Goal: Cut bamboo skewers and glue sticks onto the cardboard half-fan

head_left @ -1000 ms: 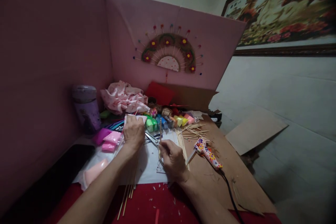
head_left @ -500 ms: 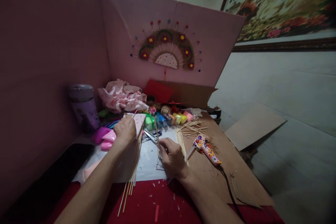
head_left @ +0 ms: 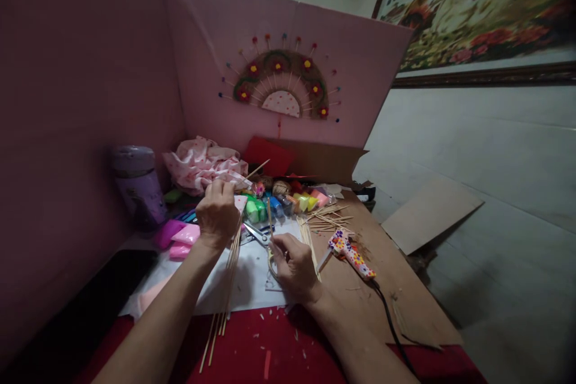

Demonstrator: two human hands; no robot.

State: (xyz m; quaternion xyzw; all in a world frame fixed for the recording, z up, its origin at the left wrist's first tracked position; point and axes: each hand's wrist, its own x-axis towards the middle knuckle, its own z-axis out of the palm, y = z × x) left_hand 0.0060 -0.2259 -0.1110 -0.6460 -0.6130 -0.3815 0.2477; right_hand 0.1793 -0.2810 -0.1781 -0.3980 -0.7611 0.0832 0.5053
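Note:
My left hand is closed on a thin bamboo stick that slants up to the right. Just under that hand lies a long bundle of bamboo sticks, its near ends over the red cloth. A bit of white dotted fabric shows beside the fingers. In my right hand, the fingers pinch a short brown stick that points upward. Open scissors lie on the white paper between my hands, partly covered by the right one.
Bags of coloured clay line the back of the table. At right, a flowered glue gun with a black cord rests on cardboard near loose sticks. A purple tumbler stands left. A decorated fan hangs on the pink board.
My left hand has turned and lifted slightly, and its stick now reaches farther up and right. The right hand stays in nearly the same place with its brown stick.

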